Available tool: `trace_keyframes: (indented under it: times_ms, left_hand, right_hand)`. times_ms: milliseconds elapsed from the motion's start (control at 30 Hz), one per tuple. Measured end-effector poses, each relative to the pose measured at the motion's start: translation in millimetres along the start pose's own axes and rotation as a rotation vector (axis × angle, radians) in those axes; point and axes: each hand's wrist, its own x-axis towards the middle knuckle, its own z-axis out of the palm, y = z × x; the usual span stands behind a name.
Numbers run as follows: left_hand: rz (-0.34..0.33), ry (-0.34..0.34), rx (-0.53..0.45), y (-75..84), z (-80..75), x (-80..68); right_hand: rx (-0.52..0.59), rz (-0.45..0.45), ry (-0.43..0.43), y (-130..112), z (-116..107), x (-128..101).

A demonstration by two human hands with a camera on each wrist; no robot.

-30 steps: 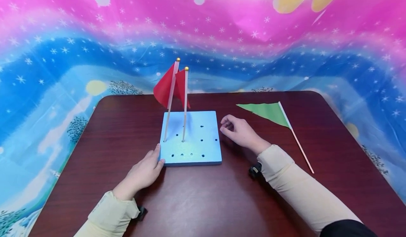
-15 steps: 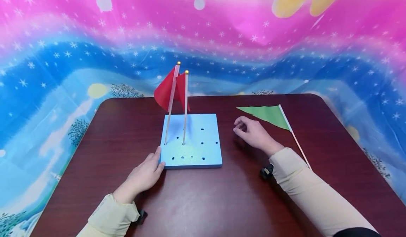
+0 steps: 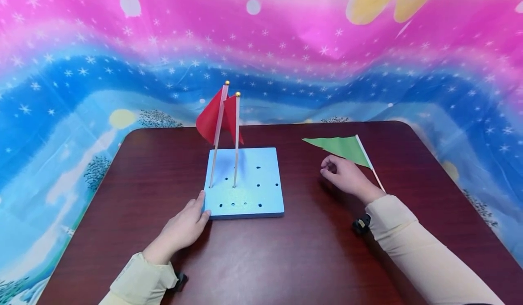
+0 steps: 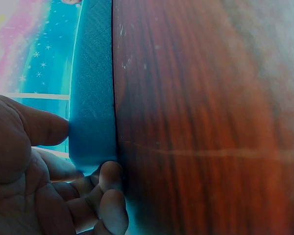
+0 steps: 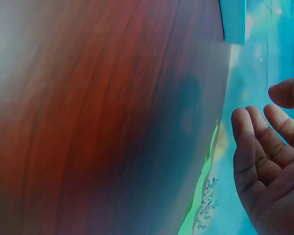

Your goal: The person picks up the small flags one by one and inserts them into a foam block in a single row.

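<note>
My left hand (image 3: 185,225) holds the near left corner of a light blue wooden board (image 3: 267,196) with holes in its top. In the left wrist view, the thumb touches the board's edge while the other fingers curl about its corner. Two red flags (image 3: 211,119) on thin sticks with gold ball tips stand in holes on the board's left half. Farther right, my right hand (image 3: 347,175) hovers over the table with fingers loosely bent and nothing in them. Just behind it lies a green triangular flag (image 3: 341,146), its stick (image 3: 377,178) partly hidden by the right hand and sleeve.
Everything rests on a dark reddish-brown table (image 3: 261,259) with rounded far corners. A pink and blue snowflake-patterned cloth (image 3: 286,60) hangs behind and around it. Small black devices (image 3: 361,224) sit at both wrists.
My right hand has moved rightward, away from the board and nearer the green flag, and its sleeve now covers more of the stick. The left hand stays at the board's corner.
</note>
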Motion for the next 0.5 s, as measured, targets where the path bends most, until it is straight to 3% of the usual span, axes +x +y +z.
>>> trace_keyframes:
  times_ms: [333, 500]
  left_hand:
    - [0.001, 0.003, -0.003, 0.1, 0.7, -1.0]
    - [0.004, 0.007, 0.002, 0.4, 0.2, -0.9]
  right_hand:
    - [-0.07, 0.028, -0.075, 23.3, -17.3, -15.8]
    - [-0.078, 0.068, -0.161, 36.3, -30.7, -28.1]
